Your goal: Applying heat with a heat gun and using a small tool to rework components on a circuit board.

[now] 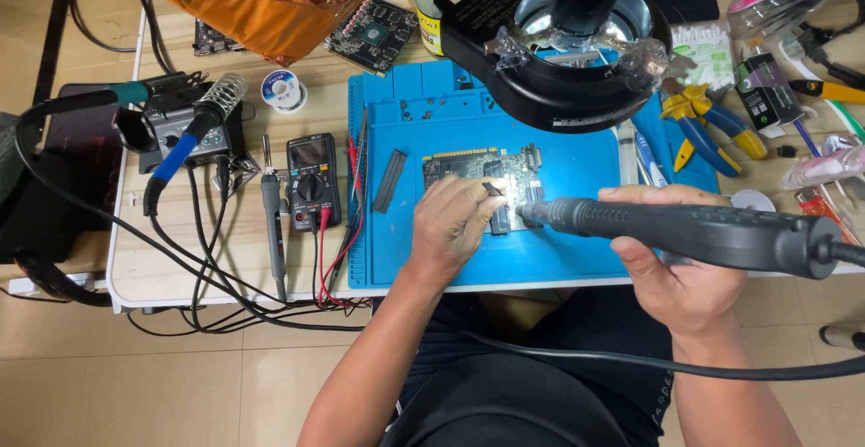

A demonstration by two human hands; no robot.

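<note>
Electronics repair bench. Blue silicone work mat [541, 258] center, ring-light magnifier [559, 68] at 12 o'clock. Soldering station [180, 127], solder spool [284, 89], multimeter [313, 179] at 9 o'clock. Bare circuit boards [371, 32] at 11 o'clock; pliers and cutters [712, 123] at 2 o'clock. Cables everywhere, light wood tabletop [234, 267].

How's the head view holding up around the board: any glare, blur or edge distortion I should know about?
Head view: bright glare on the circuit board just ahead of the hot-air handpiece nozzle, between the left hand and right hand; it washes out detail there. The magnifier lamp overhead looms large and slightly soft. The table edge bows with wide-angle distortion. Elsewhere sharp and evenly lit.
</note>
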